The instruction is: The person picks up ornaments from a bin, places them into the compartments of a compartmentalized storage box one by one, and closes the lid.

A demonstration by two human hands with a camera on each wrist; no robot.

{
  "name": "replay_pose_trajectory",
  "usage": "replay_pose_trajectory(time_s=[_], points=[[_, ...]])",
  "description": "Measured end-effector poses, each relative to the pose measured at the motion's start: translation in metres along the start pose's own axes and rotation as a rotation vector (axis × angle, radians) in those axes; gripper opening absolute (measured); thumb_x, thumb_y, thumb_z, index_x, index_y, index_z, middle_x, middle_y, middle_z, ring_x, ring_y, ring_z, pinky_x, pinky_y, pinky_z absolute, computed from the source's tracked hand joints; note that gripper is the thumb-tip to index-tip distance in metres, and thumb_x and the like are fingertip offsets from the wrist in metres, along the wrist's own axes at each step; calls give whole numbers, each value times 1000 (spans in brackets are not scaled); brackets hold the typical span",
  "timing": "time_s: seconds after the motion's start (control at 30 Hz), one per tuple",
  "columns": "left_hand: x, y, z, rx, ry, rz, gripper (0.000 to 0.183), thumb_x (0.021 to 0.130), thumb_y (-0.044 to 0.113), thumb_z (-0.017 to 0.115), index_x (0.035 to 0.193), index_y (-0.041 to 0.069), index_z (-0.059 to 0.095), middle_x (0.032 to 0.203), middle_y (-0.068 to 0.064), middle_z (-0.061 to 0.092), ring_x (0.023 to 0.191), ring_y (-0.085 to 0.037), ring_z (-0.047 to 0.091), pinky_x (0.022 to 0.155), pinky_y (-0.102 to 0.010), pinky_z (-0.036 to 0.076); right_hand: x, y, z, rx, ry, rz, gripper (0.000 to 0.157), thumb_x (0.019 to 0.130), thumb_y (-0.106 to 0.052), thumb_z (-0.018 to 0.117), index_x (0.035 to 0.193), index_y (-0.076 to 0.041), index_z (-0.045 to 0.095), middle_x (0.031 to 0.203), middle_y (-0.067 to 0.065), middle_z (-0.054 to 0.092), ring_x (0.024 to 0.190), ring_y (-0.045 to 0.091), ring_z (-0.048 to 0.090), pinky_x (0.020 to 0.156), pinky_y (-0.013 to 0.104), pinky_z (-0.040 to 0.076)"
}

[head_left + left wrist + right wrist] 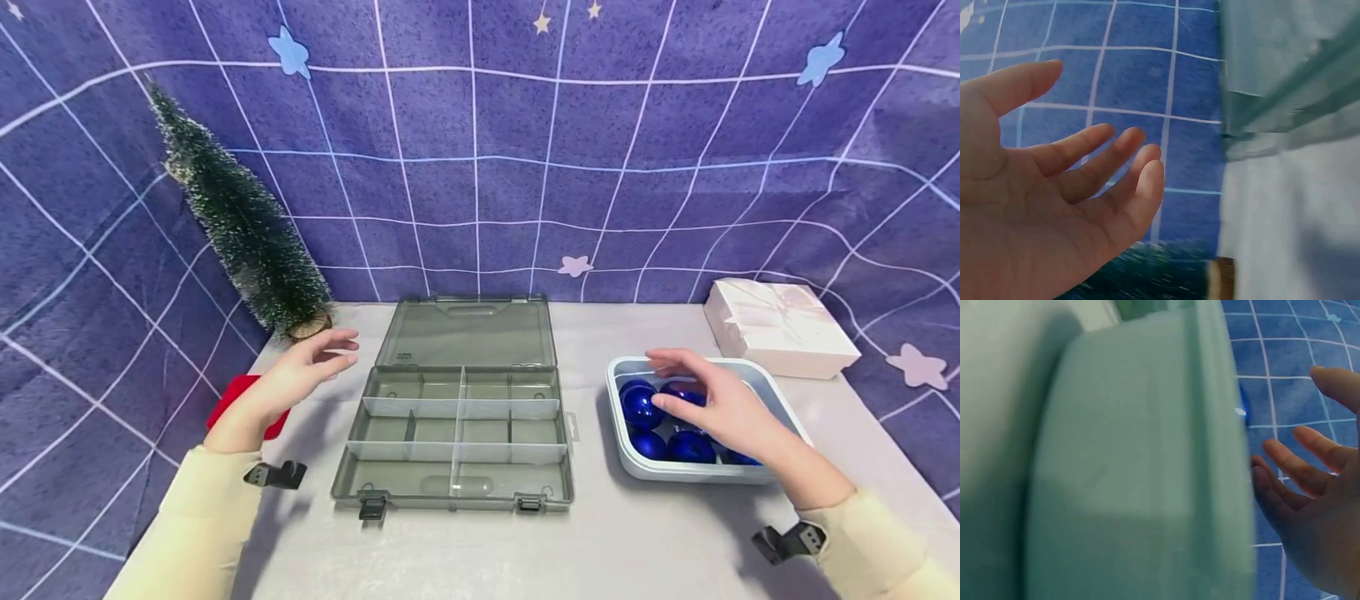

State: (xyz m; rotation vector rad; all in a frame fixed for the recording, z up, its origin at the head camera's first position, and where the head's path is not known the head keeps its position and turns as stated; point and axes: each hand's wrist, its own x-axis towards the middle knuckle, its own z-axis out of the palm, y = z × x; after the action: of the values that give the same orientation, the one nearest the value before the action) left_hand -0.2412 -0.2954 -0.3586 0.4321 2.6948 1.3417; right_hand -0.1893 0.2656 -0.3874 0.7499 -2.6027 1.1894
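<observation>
Over a pale blue plastic tub (pixel 652 472) at the right, my right hand (pixel 720 408) hovers with fingers loosely bent and nothing held. Several shiny blue Christmas balls (pixel 692 447) lie in the tub, some hidden behind that hand. At the left, my left hand (pixel 303 375) is raised in the air with relaxed fingers, and its palm shows bare in the left wrist view. Between the hands lies a clear grey compartment box (pixel 491 475), its lid (pixel 472 333) folded back. No objects show in its compartments.
A small frosted Christmas tree (pixel 243 225) on a wooden base stands at the back left. Something red (pixel 277 427) lies partly behind my left wrist. A pale pink gift box (pixel 780 325) sits behind the tub. Blue gridded cloth (pixel 510 108) hangs around the table.
</observation>
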Motion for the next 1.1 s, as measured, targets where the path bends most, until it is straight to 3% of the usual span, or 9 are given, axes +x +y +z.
replay_pose_trajectory(time_s=[0.1,0.23,0.33,0.47,0.67,0.87,1.1], points=[[-11,-19,6,-166,-8,-66,59,105,23,58,154,-3,37,147,-26,47,124,-19,53,98,-32,48,-4,3,8,-55,-6,35,51,91,-14,78,137,-3,59,128,14,67,110,29,66,91,24,50],[-19,-40,20,-319,-31,-125,65,105,19,58,157,-6,28,153,-31,36,123,-16,55,101,-42,48,-8,6,16,-128,5,58,53,86,-21,84,132,-4,63,123,11,69,107,32,67,90,37,51],[-25,-53,31,-441,-56,-161,67,105,16,56,158,-5,22,157,-32,30,121,-14,56,101,-47,47,-10,8,21,-112,-4,80,56,84,-22,86,131,-3,64,124,11,69,108,33,66,90,42,52],[-32,-64,41,-566,-98,-177,66,105,11,50,159,-6,16,161,-30,21,122,-8,52,100,-42,46,-10,11,25,-51,-20,113,57,84,-21,86,131,-1,63,127,14,67,111,36,65,88,42,55],[-35,-73,48,-629,-136,-154,66,103,5,46,160,-7,14,164,-30,13,127,-12,45,99,-41,45,-10,15,26,-24,-8,147,54,83,-20,87,130,-3,65,126,13,68,109,34,66,86,37,56],[-36,-81,51,-625,-128,-140,70,100,1,52,159,-8,16,157,-27,24,114,-13,52,89,-31,49,-10,19,25,5,-12,169,53,83,-20,87,129,-3,67,124,12,69,106,26,68,85,30,56],[-36,-88,54,-657,-145,-94,70,100,-4,52,157,-12,14,144,-13,39,108,-11,57,85,-25,50,-6,10,20,31,65,156,47,82,-12,86,124,-2,67,117,13,71,102,3,64,84,19,53]])
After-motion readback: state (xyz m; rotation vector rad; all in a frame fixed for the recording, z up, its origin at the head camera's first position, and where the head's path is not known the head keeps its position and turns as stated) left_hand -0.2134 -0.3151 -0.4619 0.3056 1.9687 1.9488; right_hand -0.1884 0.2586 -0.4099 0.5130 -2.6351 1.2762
